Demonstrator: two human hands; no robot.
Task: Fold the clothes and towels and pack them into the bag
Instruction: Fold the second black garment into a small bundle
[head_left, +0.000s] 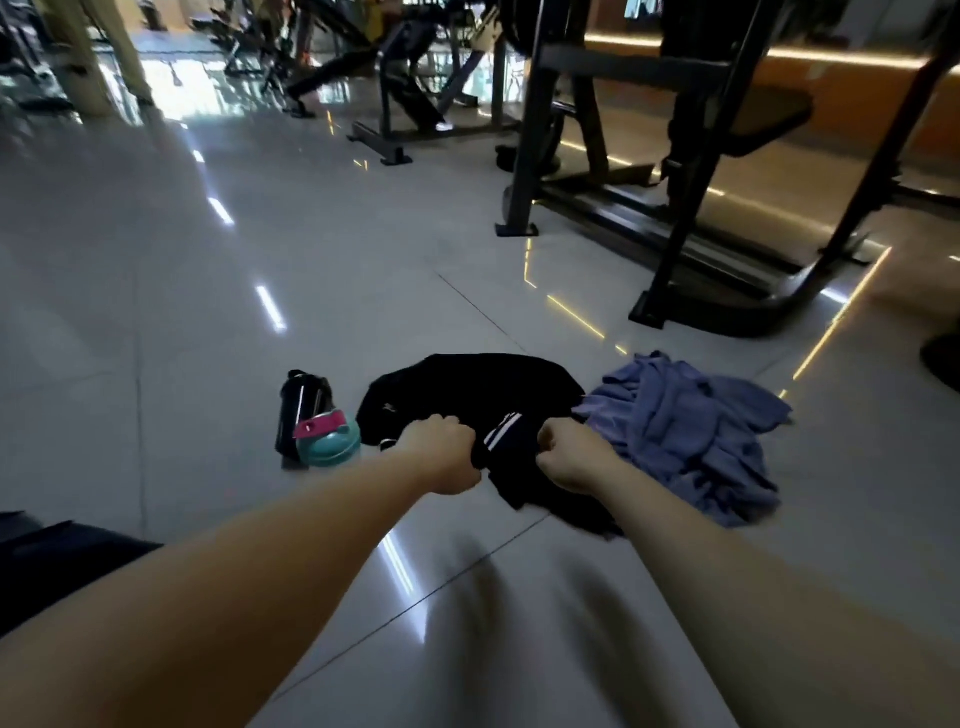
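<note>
Now the left hand (447, 457) and right hand (569, 457) each clench their fingers (456, 428) on the black white-striped garment (506, 436), bunched on the floor (208, 312) and running crosswise between them, with the blue towel (691, 426) just beside the right.

We hold both bare arms stretched forward and down, the forearms coming in from the lower corners and drawing toward each other. Our left hand (441, 453) is balled up with its back toward us, fingers curled under and gripping a fold of the black garment (470, 384). Our right hand (570, 457) is bunched the same way, knuckles forward, gripping the same garment. The two hands sit near each other at about the same height but do not touch; a strip of cloth shows between them. Both wrists run nearly straight with the forearms.
</note>
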